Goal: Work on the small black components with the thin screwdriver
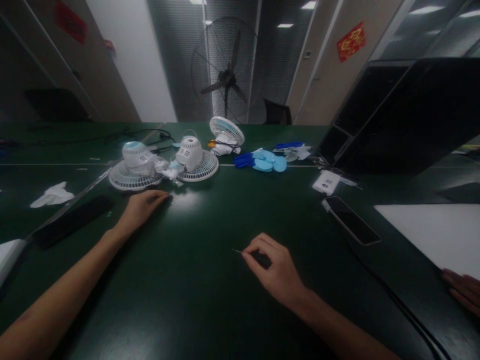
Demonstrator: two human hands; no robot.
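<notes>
My left hand point(143, 207) reaches out to the left, its fingers pinched on a small dark thing too tiny to make out, just in front of the white fan parts. Between the thumb and forefinger of my right hand point(275, 267), a thin metal pin point(237, 251) points left over the dark green table point(202, 300). Beyond my left hand lie two white fan heads with round grilles, one at the left point(137, 162) and one beside it point(193, 160). White crumpled material rests between them.
A third small fan point(226, 135) stands farther back. Light blue fan blades point(268, 161) lie right of it. A phone point(352, 220), a white box point(326, 182), cables and a large black monitor point(405, 115) occupy the right. Another person's hand point(465, 287) shows at the right edge.
</notes>
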